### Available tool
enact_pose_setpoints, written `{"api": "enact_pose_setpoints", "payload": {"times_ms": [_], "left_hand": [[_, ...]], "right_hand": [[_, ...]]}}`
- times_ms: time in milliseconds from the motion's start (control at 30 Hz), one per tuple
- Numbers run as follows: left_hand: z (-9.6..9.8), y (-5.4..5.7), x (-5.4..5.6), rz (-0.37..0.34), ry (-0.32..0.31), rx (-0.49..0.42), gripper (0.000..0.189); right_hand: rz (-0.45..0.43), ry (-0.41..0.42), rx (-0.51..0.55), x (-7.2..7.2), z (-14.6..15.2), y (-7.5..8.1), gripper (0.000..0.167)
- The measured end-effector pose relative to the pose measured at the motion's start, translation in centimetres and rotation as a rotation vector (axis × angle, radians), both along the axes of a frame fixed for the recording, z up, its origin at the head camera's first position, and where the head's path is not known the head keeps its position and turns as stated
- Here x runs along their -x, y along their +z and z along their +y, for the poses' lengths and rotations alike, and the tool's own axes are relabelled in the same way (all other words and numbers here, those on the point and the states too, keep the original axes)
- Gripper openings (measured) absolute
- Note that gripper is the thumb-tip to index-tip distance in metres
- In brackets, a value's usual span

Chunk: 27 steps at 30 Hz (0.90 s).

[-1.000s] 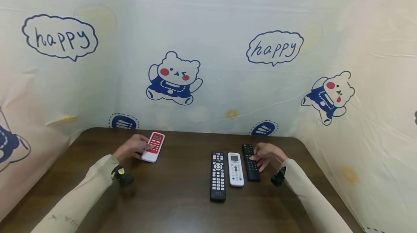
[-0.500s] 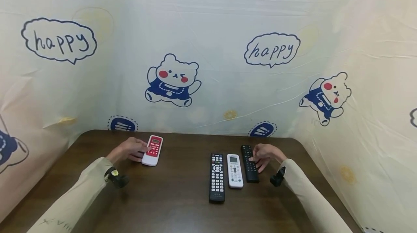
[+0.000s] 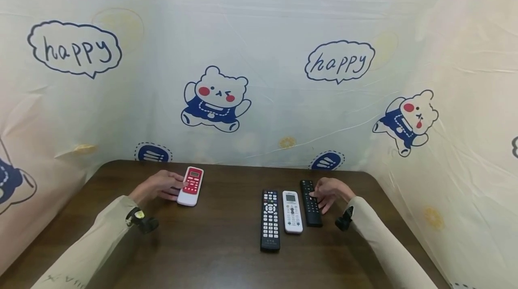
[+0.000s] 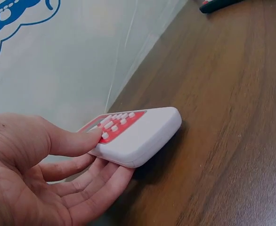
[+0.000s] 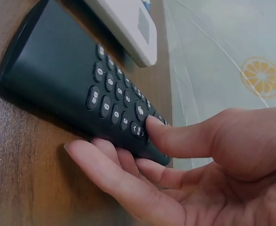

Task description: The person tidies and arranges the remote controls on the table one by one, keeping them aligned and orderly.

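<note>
My left hand (image 3: 162,184) holds a red-and-white remote control (image 3: 191,186) at the far left of the table. In the left wrist view its thumb presses on the red button area while the fingers reach under the near side, and that side sits slightly raised over the wood. At the right, my right hand (image 3: 331,191) pinches a black remote control (image 5: 53,70). The right thumb lies on its buttons, with the fingers curled against the lower long edge and partly hidden beneath. This black remote lies lengthwise, beside a white remote control (image 3: 292,211) with a small screen.
Left of the white remote lies a longer black remote (image 3: 270,220) with white buttons. All rest on a dark brown wooden table (image 3: 218,253). A pale printed curtain (image 3: 267,55) hangs behind the table and along both sides.
My left wrist and sleeve have shifted a little left and toward me, the red-and-white remote staying in hand. My right hand keeps its place on the black remote. The head view tilted slightly.
</note>
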<state>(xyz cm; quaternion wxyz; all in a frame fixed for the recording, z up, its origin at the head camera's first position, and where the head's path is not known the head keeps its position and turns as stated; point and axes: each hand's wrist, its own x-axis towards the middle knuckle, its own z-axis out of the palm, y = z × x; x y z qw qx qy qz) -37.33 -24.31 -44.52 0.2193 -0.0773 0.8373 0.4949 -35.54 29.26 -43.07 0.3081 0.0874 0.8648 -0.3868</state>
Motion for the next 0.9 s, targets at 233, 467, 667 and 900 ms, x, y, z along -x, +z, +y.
{"api": "enact_pose_setpoints", "payload": {"times_ms": [233,467,667,900], "left_hand": [[1.2,1.6,-0.1,-0.001,-0.015,-0.023,0.059],[1.2,1.6,-0.3,-0.011,-0.045,-0.023,0.06],[1.4,0.9,-0.4,-0.005,-0.055,-0.048,0.062],[1.9,0.5,-0.8,-0.02,-0.037,-0.088,0.067]], "right_hand": [[-0.028,-0.048,-0.045,0.8,-0.7,0.4,0.036],[-0.053,-0.033,-0.021,0.9,-0.9,-0.3,0.026],[-0.056,-0.037,-0.019,1.0,-0.6,-0.2,0.023],[-0.054,-0.045,-0.016,1.1,-0.5,-0.1,0.02]]}}
